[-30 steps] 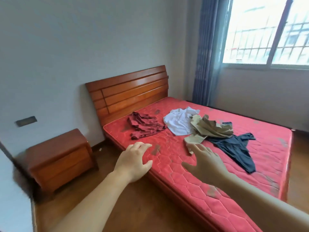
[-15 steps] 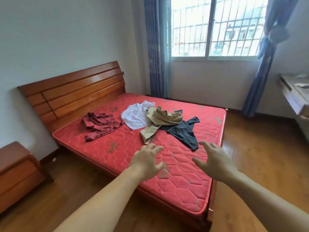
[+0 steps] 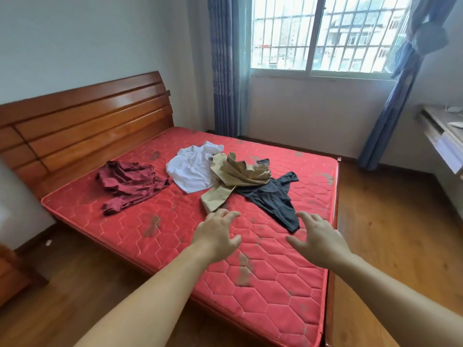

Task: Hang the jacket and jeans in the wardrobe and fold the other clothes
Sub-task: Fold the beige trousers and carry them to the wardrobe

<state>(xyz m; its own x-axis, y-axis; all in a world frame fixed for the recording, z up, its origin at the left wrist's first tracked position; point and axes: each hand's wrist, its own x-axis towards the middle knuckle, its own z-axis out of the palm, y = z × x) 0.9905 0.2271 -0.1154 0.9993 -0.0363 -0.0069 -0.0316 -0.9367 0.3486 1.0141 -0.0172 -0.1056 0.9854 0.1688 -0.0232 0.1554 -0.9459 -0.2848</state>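
Observation:
Several loose garments lie on a bare red mattress (image 3: 175, 246). A crumpled dark red garment (image 3: 129, 185) is nearest the headboard. A white shirt (image 3: 193, 169) lies beside it. A tan garment (image 3: 233, 179) overlaps the white shirt and a dark navy garment (image 3: 273, 199). My left hand (image 3: 216, 235) hovers over the mattress just below the tan garment's end, fingers spread, holding nothing. My right hand (image 3: 317, 237) hovers to the right of the navy garment's lower tip, fingers spread and empty.
A wooden headboard (image 3: 87, 126) stands at the left, with a wooden nightstand (image 3: 10, 276) at the frame's left edge. Behind the bed are a barred window (image 3: 323, 33) and blue curtains (image 3: 226, 66). A desk (image 3: 443, 136) juts in at the right. Wooden floor (image 3: 390, 234) surrounds the bed.
The view has swung right and closer to the bed. Both hands have moved forward over the mattress, nearer the tan and navy garments.

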